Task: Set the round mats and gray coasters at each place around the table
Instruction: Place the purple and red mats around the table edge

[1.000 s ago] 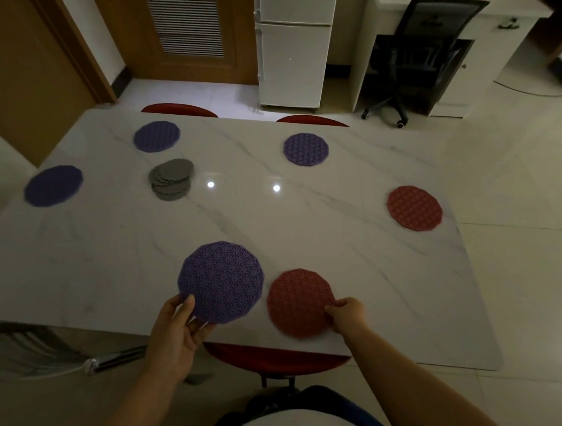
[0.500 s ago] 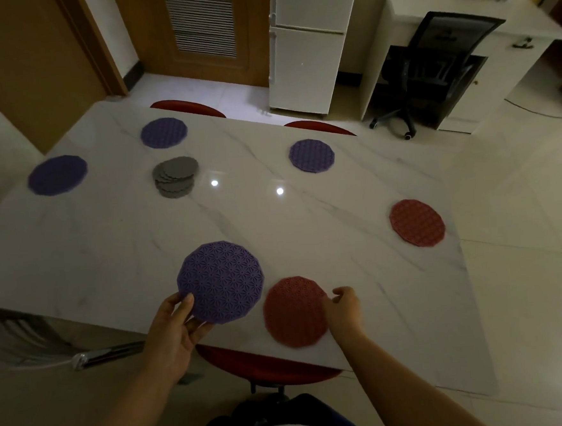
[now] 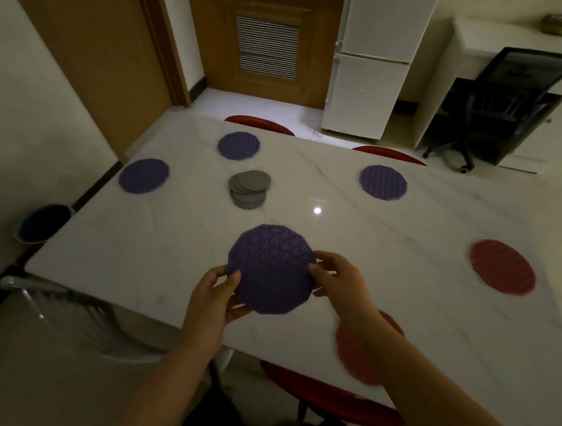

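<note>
Purple mat (image 3: 272, 269), many-sided w/ embossed lattice, pinched at its side edges by left hand (image 3: 212, 295) & right hand (image 3: 342, 283), raised over marble table (image 3: 391, 235). Step: placing mats; next probably setting it flat at an open seat. Beyond grip: gray coasters (image 3: 249, 189), smooth, stacked. Below-right: red mat (image 3: 358, 357), partly behind forearm.

The room is dim. A white marble table (image 3: 163, 254) reflects a ceiling light as a bright spot. Behind it stand a wooden door with a louvred vent (image 3: 269, 45), a white fridge (image 3: 378, 56), and a black office chair (image 3: 511, 103) tucked under a white desk (image 3: 493, 35). Red chairs (image 3: 260, 124) edge the table on pale glossy floor tiles (image 3: 25, 380).
</note>
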A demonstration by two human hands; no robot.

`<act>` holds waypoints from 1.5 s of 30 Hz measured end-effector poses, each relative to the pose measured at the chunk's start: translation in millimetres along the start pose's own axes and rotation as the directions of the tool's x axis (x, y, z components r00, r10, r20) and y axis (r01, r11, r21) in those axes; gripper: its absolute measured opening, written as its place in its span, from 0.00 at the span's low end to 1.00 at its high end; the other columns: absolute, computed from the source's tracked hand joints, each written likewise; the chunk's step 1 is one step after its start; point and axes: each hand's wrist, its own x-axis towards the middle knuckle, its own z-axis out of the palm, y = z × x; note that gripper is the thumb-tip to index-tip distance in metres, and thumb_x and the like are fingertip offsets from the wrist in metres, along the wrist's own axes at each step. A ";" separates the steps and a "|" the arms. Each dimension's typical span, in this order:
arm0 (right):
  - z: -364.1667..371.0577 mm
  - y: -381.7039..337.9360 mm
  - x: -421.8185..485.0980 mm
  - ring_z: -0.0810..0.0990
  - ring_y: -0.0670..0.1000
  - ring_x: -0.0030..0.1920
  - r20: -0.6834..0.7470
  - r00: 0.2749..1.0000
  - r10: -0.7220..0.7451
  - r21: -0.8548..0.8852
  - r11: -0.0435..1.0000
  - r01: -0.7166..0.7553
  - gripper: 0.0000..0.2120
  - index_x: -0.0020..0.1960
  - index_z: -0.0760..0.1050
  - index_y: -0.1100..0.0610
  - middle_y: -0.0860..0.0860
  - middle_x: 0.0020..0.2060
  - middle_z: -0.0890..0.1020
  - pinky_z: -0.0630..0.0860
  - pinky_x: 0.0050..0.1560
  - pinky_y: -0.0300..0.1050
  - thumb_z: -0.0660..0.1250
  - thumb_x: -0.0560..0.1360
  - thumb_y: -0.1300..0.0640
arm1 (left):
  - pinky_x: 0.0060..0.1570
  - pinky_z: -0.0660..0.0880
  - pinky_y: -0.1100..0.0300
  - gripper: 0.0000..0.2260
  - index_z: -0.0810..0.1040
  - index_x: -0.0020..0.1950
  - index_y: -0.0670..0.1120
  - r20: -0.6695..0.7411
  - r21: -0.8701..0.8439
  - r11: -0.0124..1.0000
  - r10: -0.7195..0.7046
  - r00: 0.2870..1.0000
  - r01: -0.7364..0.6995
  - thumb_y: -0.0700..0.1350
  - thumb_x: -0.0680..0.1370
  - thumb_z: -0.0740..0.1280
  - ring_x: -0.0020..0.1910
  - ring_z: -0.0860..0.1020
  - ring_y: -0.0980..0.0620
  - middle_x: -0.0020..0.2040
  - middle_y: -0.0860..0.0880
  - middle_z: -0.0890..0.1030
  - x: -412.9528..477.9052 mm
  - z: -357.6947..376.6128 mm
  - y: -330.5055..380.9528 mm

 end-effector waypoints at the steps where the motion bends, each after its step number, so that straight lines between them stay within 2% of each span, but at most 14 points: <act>1: 13.8 -3.5 1.5 0.82 0.43 0.37 0.001 1.000 -0.004 -0.012 1.000 0.004 0.10 0.56 0.73 0.50 0.50 0.44 0.81 0.77 0.32 0.32 0.66 0.76 0.59 | 0.38 0.81 0.56 0.12 0.78 0.55 0.49 -0.005 0.055 0.999 0.004 1.000 -0.004 0.49 0.74 0.71 0.45 0.85 0.46 0.48 0.48 0.85 6.8 -13.3 9.8; 7: 119.5 -13.1 12.0 0.83 0.49 0.38 -0.028 0.997 0.076 -0.045 0.996 -0.077 0.12 0.58 0.74 0.55 0.52 0.45 0.81 0.78 0.34 0.37 0.68 0.75 0.59 | 0.38 0.81 0.61 0.10 0.77 0.60 0.42 0.045 0.366 0.930 0.017 0.999 -0.032 0.39 0.79 0.65 0.48 0.82 0.48 0.52 0.43 0.82 56.1 -109.1 66.7; 13: 203.5 -10.7 32.9 0.82 0.47 0.39 -0.100 0.983 0.154 -0.108 0.980 -0.165 0.15 0.62 0.74 0.54 0.51 0.45 0.81 0.75 0.31 0.31 0.67 0.76 0.59 | 0.39 0.79 0.64 0.14 0.74 0.65 0.41 0.072 0.501 0.865 -0.035 0.997 -0.006 0.35 0.79 0.63 0.47 0.81 0.46 0.53 0.40 0.80 103.8 -175.7 86.2; 16: 227.0 -4.5 38.2 0.82 0.48 0.40 -0.125 0.970 0.208 -0.142 0.964 -0.225 0.17 0.64 0.73 0.55 0.52 0.47 0.81 0.78 0.36 0.36 0.66 0.76 0.59 | 0.42 0.78 0.61 0.14 0.74 0.64 0.42 0.055 0.569 0.819 -0.122 0.991 0.069 0.36 0.79 0.63 0.47 0.81 0.46 0.49 0.43 0.81 127.0 -193.3 84.7; 18: 237.6 0.4 41.2 0.83 0.50 0.41 -0.144 0.959 0.243 -0.167 0.950 -0.265 0.17 0.64 0.74 0.56 0.52 0.47 0.82 0.81 0.42 0.42 0.66 0.76 0.59 | 0.47 0.79 0.55 0.11 0.77 0.60 0.42 0.028 0.607 0.783 -0.191 0.981 0.135 0.37 0.78 0.63 0.49 0.81 0.43 0.51 0.40 0.82 138.9 -198.0 82.7; 21: 248.0 8.1 45.8 0.83 0.50 0.42 -0.155 0.946 0.285 -0.187 0.932 -0.312 0.17 0.64 0.73 0.56 0.52 0.47 0.82 0.82 0.46 0.46 0.65 0.76 0.59 | 0.52 0.76 0.50 0.12 0.79 0.43 0.47 0.054 0.675 0.725 -0.230 0.972 0.134 0.35 0.78 0.58 0.50 0.80 0.43 0.49 0.40 0.81 150.4 -197.4 80.8; 22: 250.3 10.3 47.4 0.83 0.50 0.42 -0.152 0.940 0.305 -0.190 0.924 -0.331 0.17 0.64 0.73 0.56 0.53 0.47 0.82 0.82 0.46 0.46 0.65 0.76 0.60 | 0.55 0.76 0.49 0.13 0.80 0.44 0.45 0.072 0.702 0.702 -0.237 0.969 0.119 0.34 0.77 0.57 0.51 0.80 0.42 0.50 0.39 0.81 152.8 -196.9 80.9; 26: 257.1 16.4 55.2 0.82 0.51 0.43 -0.113 0.913 0.391 -0.223 0.886 -0.407 0.19 0.65 0.71 0.58 0.54 0.45 0.82 0.81 0.44 0.44 0.65 0.75 0.62 | 0.59 0.74 0.49 0.17 0.77 0.62 0.38 0.145 0.806 0.590 -0.248 0.958 0.031 0.32 0.76 0.57 0.57 0.78 0.40 0.59 0.38 0.80 161.5 -197.2 78.5; 28: 261.3 18.5 59.9 0.81 0.49 0.42 -0.092 0.903 0.421 -0.233 0.872 -0.430 0.20 0.66 0.70 0.58 0.55 0.47 0.82 0.79 0.39 0.40 0.65 0.74 0.63 | 0.59 0.74 0.50 0.18 0.75 0.64 0.37 0.159 0.826 0.563 -0.252 0.955 0.011 0.31 0.76 0.59 0.58 0.77 0.41 0.60 0.38 0.79 164.7 -199.4 77.3; 30: 265.6 21.6 64.3 0.80 0.48 0.42 -0.086 0.895 0.437 -0.229 0.866 -0.445 0.21 0.67 0.69 0.58 0.55 0.49 0.81 0.77 0.36 0.37 0.65 0.74 0.63 | 0.58 0.74 0.50 0.17 0.76 0.62 0.36 0.176 0.844 0.535 -0.218 0.960 -0.034 0.31 0.75 0.60 0.57 0.78 0.41 0.59 0.37 0.80 168.9 -201.8 77.0; 34: 269.7 27.5 70.7 0.81 0.53 0.50 -0.099 0.894 0.437 -0.256 0.857 -0.448 0.20 0.65 0.71 0.60 0.55 0.50 0.82 0.79 0.54 0.50 0.66 0.73 0.62 | 0.54 0.76 0.50 0.15 0.78 0.59 0.34 0.200 0.857 0.506 -0.148 0.968 -0.100 0.29 0.73 0.61 0.54 0.79 0.40 0.56 0.36 0.81 177.1 -203.3 76.0; 36: 270.7 27.9 73.3 0.80 0.54 0.52 -0.095 0.896 0.433 -0.298 0.846 -0.441 0.19 0.63 0.73 0.60 0.57 0.52 0.82 0.78 0.57 0.53 0.66 0.73 0.61 | 0.50 0.75 0.53 0.15 0.79 0.56 0.34 0.201 0.857 0.502 -0.120 0.972 -0.115 0.29 0.72 0.61 0.51 0.80 0.41 0.54 0.36 0.82 178.0 -201.1 73.1; 41: 274.1 24.0 79.2 0.78 0.52 0.51 -0.126 0.904 0.408 -0.349 0.835 -0.425 0.17 0.61 0.75 0.60 0.57 0.53 0.81 0.74 0.49 0.43 0.64 0.72 0.62 | 0.36 0.68 0.63 0.10 0.81 0.47 0.32 0.233 0.882 0.452 -0.165 0.958 -0.136 0.29 0.71 0.61 0.42 0.78 0.48 0.45 0.37 0.83 179.9 -195.4 65.0; 45: 273.0 23.8 83.1 0.78 0.52 0.49 -0.137 0.925 0.354 -0.406 0.832 -0.379 0.18 0.61 0.73 0.62 0.57 0.55 0.79 0.72 0.44 0.41 0.64 0.72 0.62 | 0.35 0.67 0.62 0.07 0.77 0.39 0.39 0.201 0.897 0.422 -0.125 0.972 -0.132 0.30 0.71 0.62 0.40 0.77 0.45 0.39 0.39 0.79 181.8 -191.6 61.3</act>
